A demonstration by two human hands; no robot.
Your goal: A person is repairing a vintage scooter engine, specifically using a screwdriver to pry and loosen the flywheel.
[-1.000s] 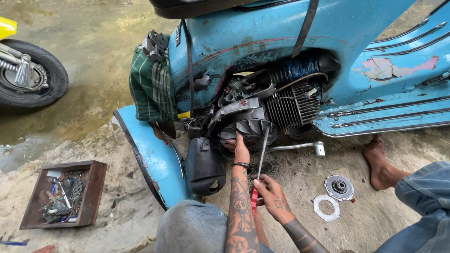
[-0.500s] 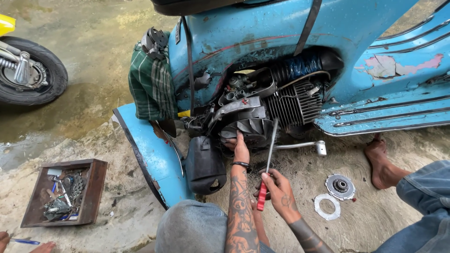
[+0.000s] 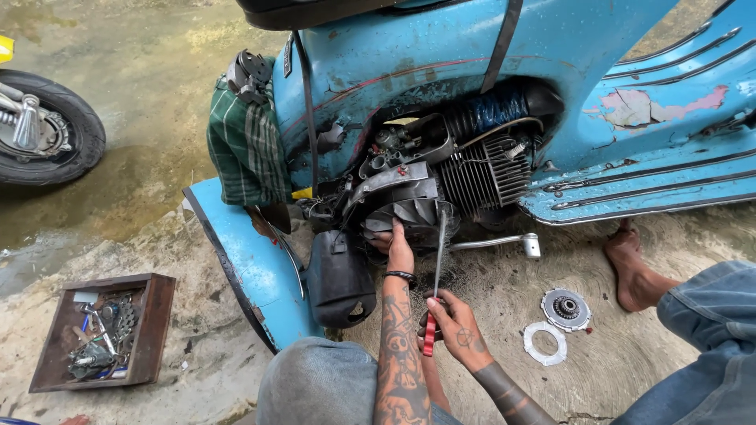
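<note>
a blue scooter [image 3: 551, 47] lies with its engine bared on the concrete floor [image 3: 142, 94]. the left hand [image 3: 399, 250] presses on the dark fan cover [image 3: 409, 214], fingers bent against it. the right hand [image 3: 455, 329], fingers wrapped around the red-handled screwdriver [image 3: 435, 283], has drawn nearer, the shaft now more upright, its tip at the cover's edge, suggesting prying there.

scooter [image 3: 488, 47] lying on its side up top, engine [image 3: 441, 177] in the middle. toolbox [image 3: 102, 330] down left, wheel [image 3: 47, 130] far left, two round parts [image 3: 555, 327] on the ground right, beside a foot [image 3: 630, 260].
</note>
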